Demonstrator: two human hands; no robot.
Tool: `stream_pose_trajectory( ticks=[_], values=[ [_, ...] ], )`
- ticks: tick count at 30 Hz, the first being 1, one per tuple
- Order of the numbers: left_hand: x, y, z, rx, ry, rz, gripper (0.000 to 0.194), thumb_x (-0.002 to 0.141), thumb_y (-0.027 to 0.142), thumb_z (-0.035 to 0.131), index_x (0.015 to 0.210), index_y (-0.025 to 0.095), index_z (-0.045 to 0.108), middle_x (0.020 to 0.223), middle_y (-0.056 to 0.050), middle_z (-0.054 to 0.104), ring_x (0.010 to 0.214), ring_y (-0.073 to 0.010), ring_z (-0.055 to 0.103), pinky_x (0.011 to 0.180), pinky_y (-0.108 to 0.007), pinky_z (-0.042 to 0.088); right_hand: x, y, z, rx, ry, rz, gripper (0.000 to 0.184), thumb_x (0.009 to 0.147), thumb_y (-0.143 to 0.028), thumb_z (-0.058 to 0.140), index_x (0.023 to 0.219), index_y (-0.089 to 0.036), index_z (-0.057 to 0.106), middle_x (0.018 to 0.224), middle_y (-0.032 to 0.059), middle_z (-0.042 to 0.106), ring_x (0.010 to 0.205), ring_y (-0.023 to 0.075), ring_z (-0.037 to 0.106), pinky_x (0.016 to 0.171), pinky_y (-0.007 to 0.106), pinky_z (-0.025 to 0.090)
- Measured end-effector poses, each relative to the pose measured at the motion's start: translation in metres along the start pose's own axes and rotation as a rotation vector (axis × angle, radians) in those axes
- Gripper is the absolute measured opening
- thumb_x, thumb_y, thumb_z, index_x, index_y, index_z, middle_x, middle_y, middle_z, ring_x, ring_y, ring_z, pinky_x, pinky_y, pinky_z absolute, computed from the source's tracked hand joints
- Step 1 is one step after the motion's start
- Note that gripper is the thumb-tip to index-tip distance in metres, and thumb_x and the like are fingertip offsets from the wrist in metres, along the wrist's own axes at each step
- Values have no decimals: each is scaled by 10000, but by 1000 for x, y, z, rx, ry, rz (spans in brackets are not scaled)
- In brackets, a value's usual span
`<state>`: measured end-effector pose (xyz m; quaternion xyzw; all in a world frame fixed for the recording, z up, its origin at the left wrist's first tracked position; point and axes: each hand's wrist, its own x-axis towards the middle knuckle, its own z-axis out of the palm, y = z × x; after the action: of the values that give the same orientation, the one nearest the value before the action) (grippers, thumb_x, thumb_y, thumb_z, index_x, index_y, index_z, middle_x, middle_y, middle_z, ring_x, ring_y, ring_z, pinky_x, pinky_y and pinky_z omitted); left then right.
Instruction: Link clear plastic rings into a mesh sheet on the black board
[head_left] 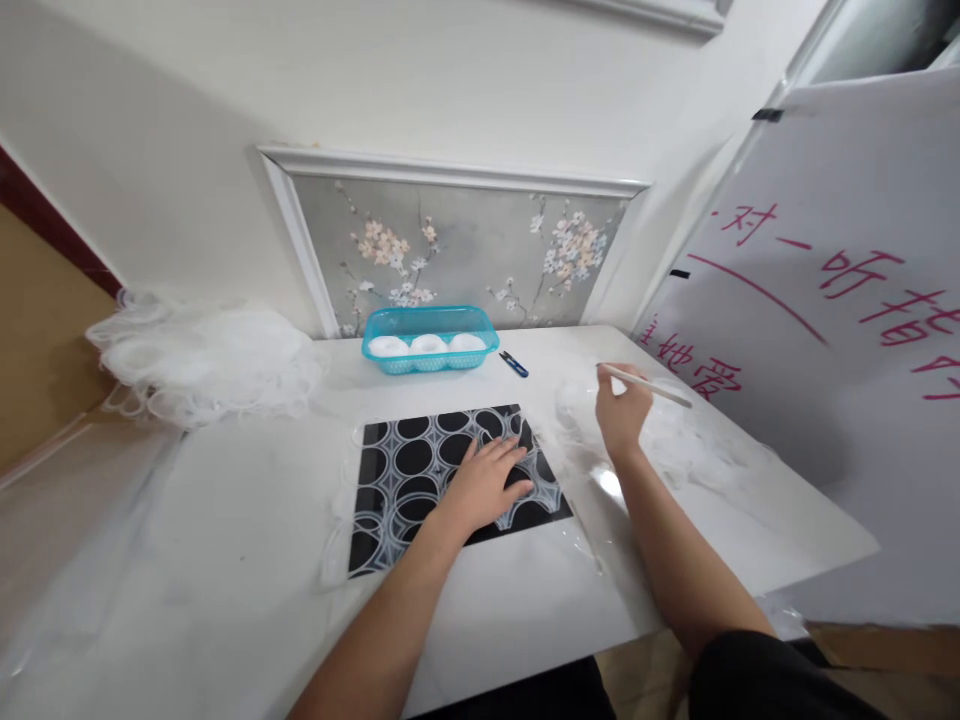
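The left hand (486, 487) is resting, fingers (514, 456) spread, on the patterned sheet (427, 475), hiding part; the right hand (622, 410) is pinching a pale stick (652, 386) near filmy netting (694, 435). Blue snips (515, 365), a turquoise tray (428, 366) and a white heap (206, 360) are sitting beyond. On the bench (240, 560), the sheet is showing pale rings on black.

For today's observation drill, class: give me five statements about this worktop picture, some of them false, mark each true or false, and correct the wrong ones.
1. The left hand rests on the patterned black sheet. True.
2. The right hand holds nothing. False: it grips a pale stick-like tool.
3. The blue-green basket contains three white rounded items. True.
4. The small snips lie inside the basket. False: they lie on the table, beside it.
5. A white, loopy pile sits on the picture's left. True.
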<state>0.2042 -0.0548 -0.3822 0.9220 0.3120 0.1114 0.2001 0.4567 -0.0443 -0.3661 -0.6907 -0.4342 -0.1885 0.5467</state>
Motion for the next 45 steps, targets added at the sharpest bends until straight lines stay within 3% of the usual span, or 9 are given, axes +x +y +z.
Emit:
stream_pose_trajectory(
  ticks=[4, 7, 10, 13, 20, 29, 33, 38, 45],
  values=[
    [-1, 1, 2, 111, 69, -14, 535, 923, 435, 485, 1395, 200, 395, 1517, -90, 269, 1379, -252, 291, 1120, -464, 240, -33, -33, 15, 244, -369, 44, 258, 859, -346, 489, 826, -175, 680, 896, 88, 700, 863, 236, 623, 834, 360, 463],
    [-2, 1, 5, 225, 156, -162, 564, 906, 440, 513, 1374, 143, 411, 1467, -141, 357, 1358, -280, 322, 1120, -472, 227, -61, -58, 34, 360, -657, -22, 207, 847, -295, 511, 796, -196, 687, 875, 76, 705, 892, 234, 625, 875, 364, 451],
    [-2, 2, 7, 274, 171, -226, 571, 890, 430, 544, 1344, 101, 439, 1370, -164, 477, 1295, -288, 406, 1104, -465, 256, -80, -68, 44, 404, -814, -41, 161, 822, -248, 538, 789, -210, 691, 870, 61, 710, 881, 228, 636, 852, 356, 463],
    [-2, 3, 6, 281, 154, -241, 555, 886, 422, 554, 1326, 98, 459, 1344, -163, 504, 1273, -291, 427, 1078, -471, 293, -87, -68, 46, 410, -853, -15, 145, 811, -233, 552, 778, -205, 691, 847, 54, 711, 842, 222, 651, 806, 340, 480],
    [-3, 5, 1, 264, 65, -283, 513, 888, 400, 562, 1309, 117, 485, 1378, -160, 477, 1312, -289, 397, 1102, -485, 245, -84, -65, 44, 415, -891, 73, 158, 822, -266, 558, 779, -197, 693, 871, 49, 726, 842, 224, 673, 778, 329, 502],
    [-4, 3, -1, 258, 49, -288, 528, 887, 389, 566, 1321, 103, 472, 1368, -168, 484, 1312, -281, 400, 1106, -456, 243, -84, -64, 45, 394, -926, 64, 121, 782, -227, 586, 774, -201, 704, 865, 60, 726, 864, 243, 664, 816, 365, 493],
    [-6, 5, -6, 283, 82, -295, 456, 874, 383, 579, 1234, 104, 549, 1293, -161, 556, 1246, -304, 466, 1091, -466, 256, -84, -64, 45, 384, -921, 70, 119, 780, -219, 588, 781, -197, 705, 877, 63, 722, 879, 245, 658, 834, 370, 483],
    [-6, 3, -17, 268, 136, -343, 281, 898, 345, 523, 1040, 124, 621, 1006, -123, 672, 1020, -296, 586, 995, -452, 360, -84, -64, 44, 387, -929, 99, 134, 796, -250, 583, 769, -197, 703, 859, 53, 724, 845, 233, 664, 787, 344, 490],
    [-4, -18, -22, 240, 134, -309, 288, 901, 297, 512, 1122, 140, 613, 1093, -119, 604, 1051, -262, 554, 927, -368, 422, -83, -63, 44, 398, -939, 105, 132, 795, -254, 594, 800, -191, 710, 853, 49, 727, 844, 225, 669, 777, 326, 495]
  ],
)
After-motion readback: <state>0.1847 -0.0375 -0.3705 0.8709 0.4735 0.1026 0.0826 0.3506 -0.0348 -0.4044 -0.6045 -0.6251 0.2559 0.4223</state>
